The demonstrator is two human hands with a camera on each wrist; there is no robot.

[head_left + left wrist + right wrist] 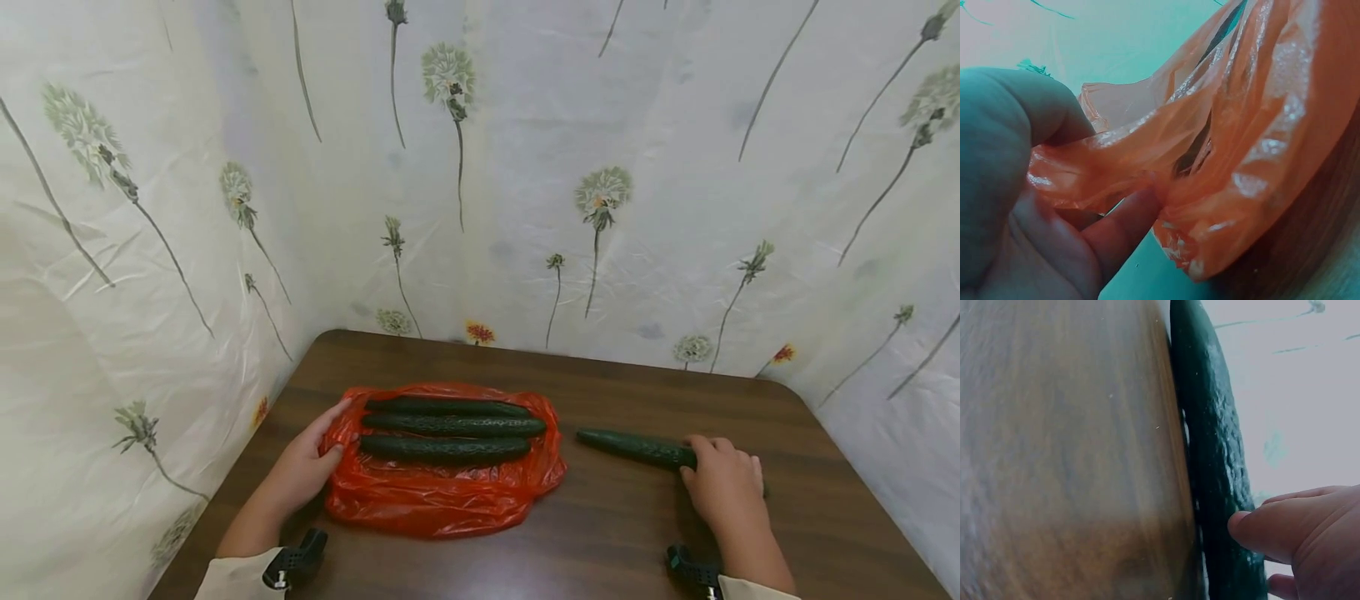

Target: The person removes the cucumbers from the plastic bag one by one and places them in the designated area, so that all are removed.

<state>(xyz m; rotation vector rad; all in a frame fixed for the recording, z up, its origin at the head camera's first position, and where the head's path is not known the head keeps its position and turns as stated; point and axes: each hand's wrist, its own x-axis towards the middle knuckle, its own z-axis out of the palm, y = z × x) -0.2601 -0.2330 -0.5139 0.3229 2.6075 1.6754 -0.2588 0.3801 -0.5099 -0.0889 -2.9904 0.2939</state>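
A red plastic bag [435,508] lies on the table with three dark green cucumbers [450,450] side by side on it, lengthwise from left to right. At the bag's left edge, my left hand [303,462] pinches the thin plastic between thumb and fingers, also seen close up in the left wrist view, where the bag [1272,144] is crumpled and raised. Off to the right, my right hand [723,479] grips a single cucumber [633,446] near its right end. In the right wrist view this cucumber [1213,412] lies along the tabletop, thumb against its side.
The brown wooden table [600,533] has rounded far corners. Behind it and on both sides hangs a pale curtain [525,167] printed with dandelions. Each wrist wears a black strap device, the left one [296,562] beside the bag's near left corner.
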